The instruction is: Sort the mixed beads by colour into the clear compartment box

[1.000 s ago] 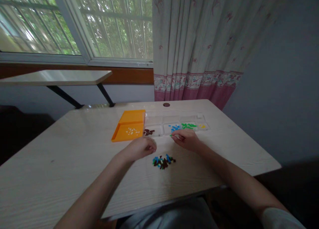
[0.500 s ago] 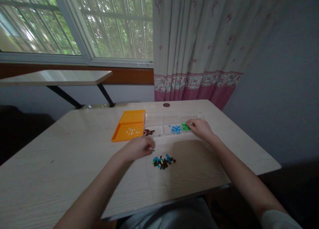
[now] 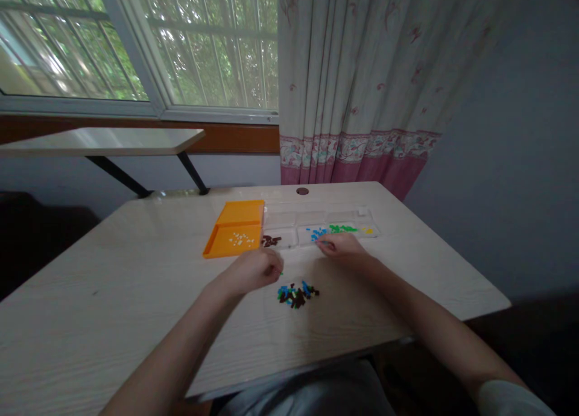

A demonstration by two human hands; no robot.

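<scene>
My left hand (image 3: 260,267) hovers just left of a mixed pile of small pieces (image 3: 297,295), brown, blue and green. Its fingers are pinched on a small green piece (image 3: 281,274). My right hand (image 3: 341,247) is at the front edge of the clear compartment tray (image 3: 293,240), beside the blue pieces (image 3: 318,234). Its fingertips are together; whatever they may hold is hidden or too small to name. Green pieces (image 3: 342,228) and yellow pieces (image 3: 367,230) lie in the tray's right part, brown pieces (image 3: 271,241) in its left part.
White pieces (image 3: 241,239) lie in the front half of an orange tray (image 3: 239,212), left of the clear one. The pale wooden table (image 3: 149,283) has a round brown disc (image 3: 303,191) near its back edge. A raised shelf (image 3: 136,140) stands at the back left, a curtain (image 3: 357,102) behind.
My right hand has moved left and nearer, from the green pieces to the front of the blue ones, uncovering the yellow pieces. My left hand has barely moved.
</scene>
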